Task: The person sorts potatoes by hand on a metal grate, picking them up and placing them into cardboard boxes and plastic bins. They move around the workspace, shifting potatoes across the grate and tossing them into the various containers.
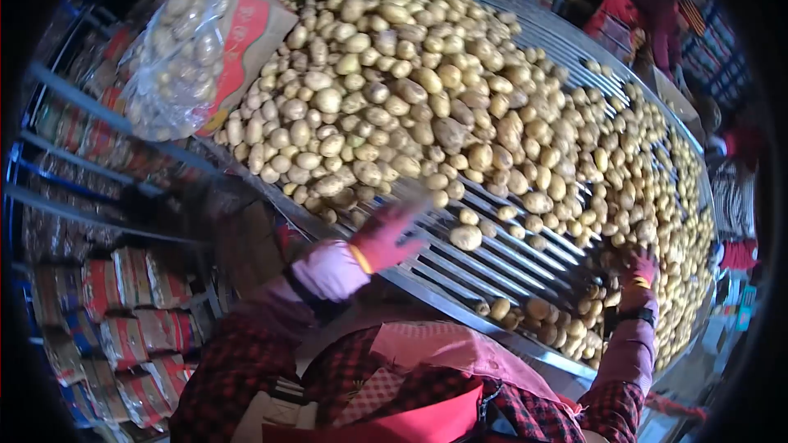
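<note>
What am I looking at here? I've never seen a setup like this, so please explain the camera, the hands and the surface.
There is no robot: this single picture comes from a camera worn on a person's head, looking forward and down. The hands are the wearer's own, in reddish gloves. Below them is a slatted metal table heaped with potatoes, with some bars showing. The right hand is among the potatoes; the left hand is near the front edge, its fingers blurred. I can't tell whether either holds one. A partly clear bag of potatoes sits at upper left.
</note>
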Demonstrator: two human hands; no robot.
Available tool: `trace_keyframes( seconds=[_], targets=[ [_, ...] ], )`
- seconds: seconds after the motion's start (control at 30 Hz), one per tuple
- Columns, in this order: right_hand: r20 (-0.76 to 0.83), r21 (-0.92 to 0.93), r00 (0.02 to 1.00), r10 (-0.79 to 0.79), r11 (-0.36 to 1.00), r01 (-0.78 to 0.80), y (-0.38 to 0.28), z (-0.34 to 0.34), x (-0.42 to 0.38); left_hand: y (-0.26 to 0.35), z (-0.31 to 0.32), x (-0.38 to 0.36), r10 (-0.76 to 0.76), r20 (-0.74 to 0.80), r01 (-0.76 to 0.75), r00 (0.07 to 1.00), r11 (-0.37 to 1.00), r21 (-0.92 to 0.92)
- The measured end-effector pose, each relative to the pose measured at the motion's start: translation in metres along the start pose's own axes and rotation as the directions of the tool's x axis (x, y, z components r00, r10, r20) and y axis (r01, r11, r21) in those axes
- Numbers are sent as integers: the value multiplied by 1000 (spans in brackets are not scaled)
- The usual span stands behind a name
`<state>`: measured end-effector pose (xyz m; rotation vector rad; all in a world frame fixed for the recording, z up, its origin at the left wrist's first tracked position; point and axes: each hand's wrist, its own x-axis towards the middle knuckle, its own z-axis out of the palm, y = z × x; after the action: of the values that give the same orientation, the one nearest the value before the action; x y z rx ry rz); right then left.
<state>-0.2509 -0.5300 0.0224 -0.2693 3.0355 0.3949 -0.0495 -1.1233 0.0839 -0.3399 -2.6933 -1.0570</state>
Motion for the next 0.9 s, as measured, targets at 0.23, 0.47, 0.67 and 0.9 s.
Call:
trace_keyframes(
  seconds=[0.23,0.47,0.67,0.9],
  targets=[
    [-349,153,929,-123,971,186,-166,-149,96,-113,-140,-27,-157,-543,429,825,800,419],
    [-456,257,601,-657,549,795,-515,-293,103,-184,-164,47,-178,-478,430,860,757,492],
    [-41,2,747,-664,747,664,-569,-302,120,-170,-160,83,-395,-399,555,828,675,486],
    [-173,252,756,-631,714,654,-486,-252,135,-108,-64,103,-202,-68,194,977,707,680]
  ],
)
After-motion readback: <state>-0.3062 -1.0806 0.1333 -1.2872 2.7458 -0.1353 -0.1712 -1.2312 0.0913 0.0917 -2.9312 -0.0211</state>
